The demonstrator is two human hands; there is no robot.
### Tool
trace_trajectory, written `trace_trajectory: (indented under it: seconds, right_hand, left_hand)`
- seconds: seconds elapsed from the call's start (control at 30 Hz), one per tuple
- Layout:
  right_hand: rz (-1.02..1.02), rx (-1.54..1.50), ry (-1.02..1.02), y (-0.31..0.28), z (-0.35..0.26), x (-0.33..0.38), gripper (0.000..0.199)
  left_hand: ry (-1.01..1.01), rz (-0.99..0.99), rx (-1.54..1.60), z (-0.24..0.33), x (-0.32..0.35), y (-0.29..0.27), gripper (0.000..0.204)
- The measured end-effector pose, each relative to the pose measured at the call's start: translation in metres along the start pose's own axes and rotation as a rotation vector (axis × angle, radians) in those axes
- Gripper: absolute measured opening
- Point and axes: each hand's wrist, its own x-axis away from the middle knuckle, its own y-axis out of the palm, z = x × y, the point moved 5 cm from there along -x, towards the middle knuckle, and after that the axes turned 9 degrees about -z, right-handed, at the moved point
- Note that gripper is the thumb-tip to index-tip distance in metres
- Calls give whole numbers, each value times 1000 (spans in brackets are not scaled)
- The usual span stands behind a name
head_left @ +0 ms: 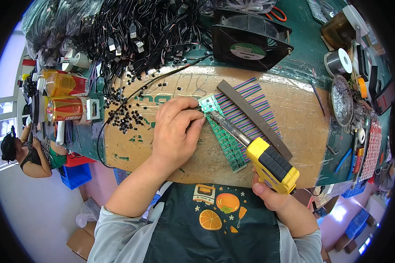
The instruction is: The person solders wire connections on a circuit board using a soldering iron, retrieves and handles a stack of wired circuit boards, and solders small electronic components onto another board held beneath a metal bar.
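At the far left, another person (19, 153) is sitting low beside the bench (314, 74), well apart from your hands. On the bench's left edge, two red and yellow cartons (66, 96) are lying on their sides, and behind them a big tangle of black cables (140, 30) is spilling toward the cardboard sheet (197, 158) covering the worktop. Small black components (125, 118) are lying scattered on the cardboard just left of your left hand (175, 131).

Your left hand is resting palm down on the cardboard, its grip pinched shut, fingertips pressing something too small to make out against the top end of the green circuit board strip (226, 140). That strip is lying diagonally at the middle of the cardboard, on a row of purple and green striped strips (254, 105), with a dark flat bar (254, 118) lying across them.

Your right hand (272, 195) is sitting at the near edge of the bench, its grip wrapped fully around the yellow and black handle of the soldering iron (272, 164). The iron's metal tip is touching the board right beside your left fingertips.

Further right, a black fan (248, 39) is standing at the back, and a solder spool (338, 63) is sitting near the right edge.
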Motion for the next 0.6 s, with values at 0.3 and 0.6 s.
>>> trace_trajectory:
  seconds: [0.3,0.6]
  right_hand:
    - [-28,74,-82,1,1,0,42]
    - [-43,81,-77,1,1,2,44]
  left_hand:
    - [3,2,-3,-1,0,1,12]
    - [-7,3,-15,-1,1,1,12]
